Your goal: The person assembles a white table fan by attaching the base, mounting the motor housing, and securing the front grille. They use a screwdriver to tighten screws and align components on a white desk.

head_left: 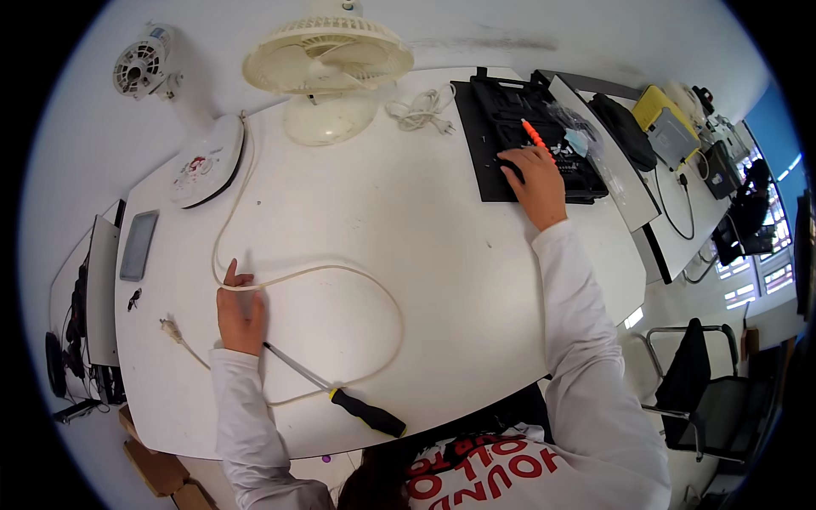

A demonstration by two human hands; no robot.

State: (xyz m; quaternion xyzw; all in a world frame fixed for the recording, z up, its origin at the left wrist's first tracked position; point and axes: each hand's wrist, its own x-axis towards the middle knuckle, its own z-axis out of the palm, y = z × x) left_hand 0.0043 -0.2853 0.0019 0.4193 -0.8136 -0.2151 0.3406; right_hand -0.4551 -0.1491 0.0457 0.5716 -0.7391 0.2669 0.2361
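White shirt (557,476); right hand (537,183) palm-down over toolcase (510,106).

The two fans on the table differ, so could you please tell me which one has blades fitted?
The cream fan on the right: blades show inside its cage, whereas the fan on the left has a bare motor head with neither.

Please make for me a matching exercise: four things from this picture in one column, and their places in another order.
1. Black-handled screwdriver
2. Left hand
3. Right hand
4. Cream desk fan

A. At the open black tool case
B. Left of the bundled cord
C. At the looped pale cord
D. Lying right of the left sleeve

Pairs: 1-D, 2-C, 3-A, 4-B.
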